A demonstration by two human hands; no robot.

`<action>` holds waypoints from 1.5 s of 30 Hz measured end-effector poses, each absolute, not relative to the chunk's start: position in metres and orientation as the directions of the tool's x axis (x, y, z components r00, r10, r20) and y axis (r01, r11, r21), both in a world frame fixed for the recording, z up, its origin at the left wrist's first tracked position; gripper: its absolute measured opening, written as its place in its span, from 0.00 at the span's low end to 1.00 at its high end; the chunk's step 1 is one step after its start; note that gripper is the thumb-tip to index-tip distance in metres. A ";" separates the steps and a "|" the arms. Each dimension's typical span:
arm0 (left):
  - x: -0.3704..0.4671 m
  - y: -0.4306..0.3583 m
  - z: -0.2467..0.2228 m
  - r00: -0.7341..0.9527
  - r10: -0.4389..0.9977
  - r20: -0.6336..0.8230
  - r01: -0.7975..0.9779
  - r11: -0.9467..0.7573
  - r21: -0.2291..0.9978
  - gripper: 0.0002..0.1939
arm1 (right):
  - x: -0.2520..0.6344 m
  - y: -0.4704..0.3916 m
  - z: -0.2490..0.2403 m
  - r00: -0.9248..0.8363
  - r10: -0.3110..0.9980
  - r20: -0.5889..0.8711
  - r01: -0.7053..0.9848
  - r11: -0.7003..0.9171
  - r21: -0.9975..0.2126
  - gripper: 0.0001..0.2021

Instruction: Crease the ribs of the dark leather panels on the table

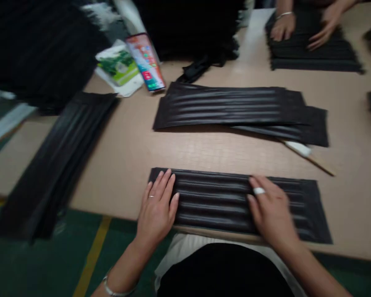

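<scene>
A dark brown ribbed panel (214, 202), with raised ridges running lengthwise, lies flat along the near edge of the table. On its left end rests my left hand (157, 202), fingers stretched out. Toward the panel's right part lies my right hand (270, 206), its fingers bent a little with the tips on the surface and the thumb apart. Neither hand grips anything. Beyond the hands, a small stack of similar ribbed panels (225, 105) lies across the table. A brush-like tool (309, 158) with a thin wooden handle pokes out from under that stack.
More ribbed panels (58, 161) hang over the table's front edge at left. A lit phone (146, 62) leans by a green-and-white packet (119, 68). Large dark piles (188, 29) stand behind. At the upper right, another person's hands (326, 29) rest on a dark panel (312, 60).
</scene>
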State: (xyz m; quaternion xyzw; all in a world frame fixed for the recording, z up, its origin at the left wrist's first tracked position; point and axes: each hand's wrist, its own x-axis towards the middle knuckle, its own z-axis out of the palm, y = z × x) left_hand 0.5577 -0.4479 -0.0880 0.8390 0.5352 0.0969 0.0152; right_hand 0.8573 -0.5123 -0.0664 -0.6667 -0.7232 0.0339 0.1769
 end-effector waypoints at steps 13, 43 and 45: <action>0.655 -0.434 -0.088 0.609 0.754 0.245 0.749 -0.649 0.135 0.21 | 0.832 -0.482 -0.093 0.060 0.974 0.218 0.882 0.051 -0.469 0.15; 0.656 -0.389 -0.082 0.776 0.615 0.140 0.572 -0.780 0.255 0.15 | 0.960 -0.578 -0.124 0.251 0.949 0.194 0.966 -0.232 -0.114 0.33; 0.662 -0.389 -0.082 0.792 0.601 0.101 0.569 -0.789 0.234 0.16 | 0.962 -0.577 -0.128 0.259 0.944 0.203 0.964 -0.241 -0.110 0.33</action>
